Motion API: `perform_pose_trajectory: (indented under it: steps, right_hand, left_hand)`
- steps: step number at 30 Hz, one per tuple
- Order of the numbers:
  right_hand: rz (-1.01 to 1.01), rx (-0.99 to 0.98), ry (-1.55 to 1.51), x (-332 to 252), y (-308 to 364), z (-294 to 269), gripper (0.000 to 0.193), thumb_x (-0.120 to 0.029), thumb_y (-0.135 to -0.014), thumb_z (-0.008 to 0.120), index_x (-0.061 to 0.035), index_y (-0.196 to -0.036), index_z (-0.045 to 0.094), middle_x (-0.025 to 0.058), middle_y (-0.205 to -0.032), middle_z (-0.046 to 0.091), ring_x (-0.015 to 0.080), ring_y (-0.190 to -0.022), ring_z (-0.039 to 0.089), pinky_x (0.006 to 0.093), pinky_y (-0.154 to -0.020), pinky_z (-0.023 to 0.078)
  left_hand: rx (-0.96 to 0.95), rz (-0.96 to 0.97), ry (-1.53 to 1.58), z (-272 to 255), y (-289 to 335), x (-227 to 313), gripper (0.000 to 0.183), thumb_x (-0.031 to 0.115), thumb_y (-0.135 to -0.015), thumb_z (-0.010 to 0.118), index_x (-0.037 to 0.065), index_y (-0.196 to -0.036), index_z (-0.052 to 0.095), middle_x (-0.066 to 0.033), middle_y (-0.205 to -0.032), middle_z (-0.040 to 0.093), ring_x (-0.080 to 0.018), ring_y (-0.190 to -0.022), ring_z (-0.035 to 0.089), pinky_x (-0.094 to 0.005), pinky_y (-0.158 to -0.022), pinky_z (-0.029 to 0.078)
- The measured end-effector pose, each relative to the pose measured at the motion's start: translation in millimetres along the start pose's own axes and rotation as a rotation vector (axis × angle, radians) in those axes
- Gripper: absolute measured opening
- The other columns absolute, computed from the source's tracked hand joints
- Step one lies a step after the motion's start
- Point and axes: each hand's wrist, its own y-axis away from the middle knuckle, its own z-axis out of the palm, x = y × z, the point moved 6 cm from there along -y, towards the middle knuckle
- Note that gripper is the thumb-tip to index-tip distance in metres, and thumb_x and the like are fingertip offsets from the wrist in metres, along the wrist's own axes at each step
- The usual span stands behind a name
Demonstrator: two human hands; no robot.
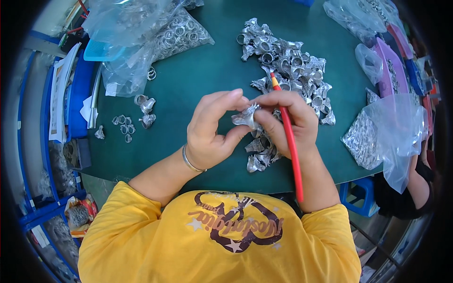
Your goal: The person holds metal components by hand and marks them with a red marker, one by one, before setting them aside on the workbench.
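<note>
A large silver-coloured ring with a sculpted head is in front of me, between my two hands. Curled around its left side is my left hand, with thumb and fingertips at its edges. My right hand pinches the ring's band between thumb and index finger. A red pencil rests across that same hand, its orange sharpened end pointing away from me. Beyond and partly beneath the right hand spreads a heap of similar silver rings, and several more lie nearer to me.
Small rings and a few larger ones lie on the green table at left. A plastic bag of rings is at the far left. Another bag and a purple basket stand at right, near another person's arm.
</note>
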Motion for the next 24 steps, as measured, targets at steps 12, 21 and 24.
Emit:
perform_pose_trajectory:
  steps: [12, 21, 24]
  right_hand:
    - [-0.202, 0.174, -0.107, -8.6, -1.3, -8.8, 0.020, 0.012, -0.078, 0.064, 0.0003, -0.094, 0.058, 0.0200, -0.096, 0.068, 0.0245, -0.081, 0.068, 0.0310, -0.072, 0.055]
    - [-0.144, 0.405, -0.057, -7.0, -0.5, -24.3, 0.014, 0.009, -0.086, 0.057, 0.0004, -0.097, 0.056, 0.0136, -0.090, 0.067, 0.0142, -0.074, 0.063, 0.0249, -0.069, 0.052]
    - [-0.143, 0.424, -0.031, -3.2, 1.4, -29.4, 0.011, 0.006, -0.088, 0.058, 0.0003, -0.097, 0.057, 0.0119, -0.089, 0.067, 0.0131, -0.074, 0.063, 0.0237, -0.068, 0.051]
  left_hand:
    - [-0.082, 0.185, -0.195, -21.6, -39.1, 33.2, 0.023, -0.005, -0.071, 0.075, 0.004, -0.091, 0.069, -0.0122, -0.094, 0.065, -0.0203, -0.081, 0.065, -0.0264, -0.067, 0.054]
    - [0.456, 0.421, -1.042, -148.0, -165.6, 16.3, 0.012, 0.004, -0.076, 0.072, 0.005, -0.088, 0.072, -0.0078, -0.089, 0.069, -0.0225, -0.080, 0.065, -0.0315, -0.072, 0.052]
    - [0.309, 0.427, -0.794, -81.8, -139.5, 16.7, 0.008, 0.010, -0.080, 0.071, 0.007, -0.087, 0.070, -0.0034, -0.085, 0.067, -0.0146, -0.072, 0.062, -0.0269, -0.064, 0.049]
